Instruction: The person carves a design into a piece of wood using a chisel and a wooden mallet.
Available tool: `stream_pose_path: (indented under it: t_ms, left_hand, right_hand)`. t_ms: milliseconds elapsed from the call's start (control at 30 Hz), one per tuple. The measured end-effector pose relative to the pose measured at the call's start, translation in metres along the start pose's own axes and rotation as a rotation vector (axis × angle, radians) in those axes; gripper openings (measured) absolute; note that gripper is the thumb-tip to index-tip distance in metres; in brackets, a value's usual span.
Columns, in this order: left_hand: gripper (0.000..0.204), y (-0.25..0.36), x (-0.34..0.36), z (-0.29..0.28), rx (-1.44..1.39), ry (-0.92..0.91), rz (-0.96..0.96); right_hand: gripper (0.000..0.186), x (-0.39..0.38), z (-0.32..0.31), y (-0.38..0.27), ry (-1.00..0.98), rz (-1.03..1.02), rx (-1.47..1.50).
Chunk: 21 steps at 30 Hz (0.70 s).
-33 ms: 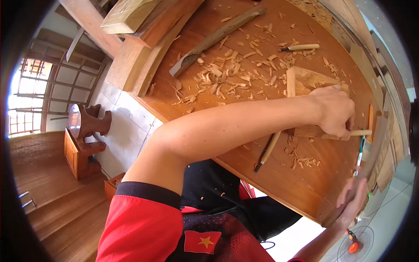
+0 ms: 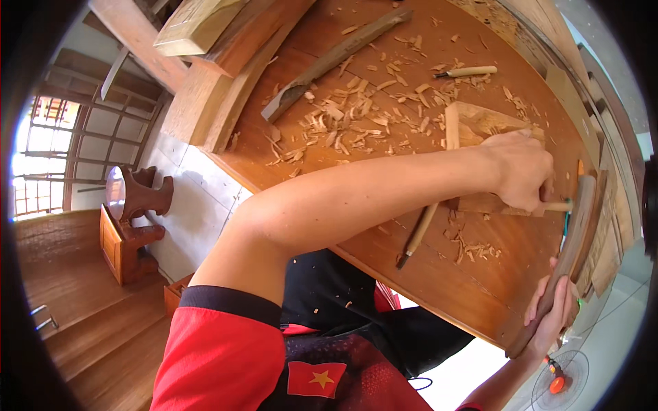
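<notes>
My left hand (image 2: 521,168) is closed round a chisel (image 2: 556,205) with a pale wooden handle. That hand rests over a carved light-wood block (image 2: 488,120) on the table, and it hides the chisel's blade. The handle's butt sticks out to the right. My right hand (image 2: 556,308), at the table's right edge, grips a long dark wooden stick (image 2: 570,246). The stick's upper part stands at the chisel's butt and appears to touch it. A second chisel (image 2: 421,234) lies beside the block under my left forearm; a third chisel (image 2: 471,71) lies beyond it.
Wood shavings (image 2: 349,116) are scattered over the brown table (image 2: 397,281). A long grey-brown wooden piece (image 2: 329,63) lies at the far left, near stacked timber (image 2: 205,96). Boards (image 2: 610,253) line the right side. A fan (image 2: 558,382) stands at the lower right.
The stick in my right hand has swung left, from beside the chisel's butt up to it. My left hand stays on the chisel; the whole view shifts slightly.
</notes>
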<state>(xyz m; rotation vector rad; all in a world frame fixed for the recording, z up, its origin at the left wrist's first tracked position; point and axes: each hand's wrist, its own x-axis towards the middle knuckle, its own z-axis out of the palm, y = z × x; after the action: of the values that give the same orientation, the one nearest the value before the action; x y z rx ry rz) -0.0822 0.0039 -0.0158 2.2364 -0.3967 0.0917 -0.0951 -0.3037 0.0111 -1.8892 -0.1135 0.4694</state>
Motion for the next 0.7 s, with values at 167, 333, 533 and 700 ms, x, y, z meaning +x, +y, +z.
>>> stream_pose_path:
  t_ms: [167, 333, 533, 700]
  left_hand:
    - [0.026, -0.002, 0.004, 0.000, 0.013, 0.025, 0.056]
    - [0.030, -0.001, 0.001, -0.002, -0.114, 0.067, 0.032]
    - [0.029, -0.005, 0.002, 0.001, -0.105, 0.100, 0.076]
    - [0.029, 0.003, 0.009, -0.002, -0.159, 0.076, 0.037]
  right_hand:
    - [0.055, 0.010, -0.014, -0.008, 0.258, -0.204, 0.394]
    - [0.056, 0.013, 0.000, -0.012, 0.100, -0.012, 0.104]
    - [0.053, 0.073, 0.002, -0.023, 0.053, 0.004, 0.332]
    - [0.054, 0.096, -0.010, 0.011, -0.138, -0.014, 0.528]
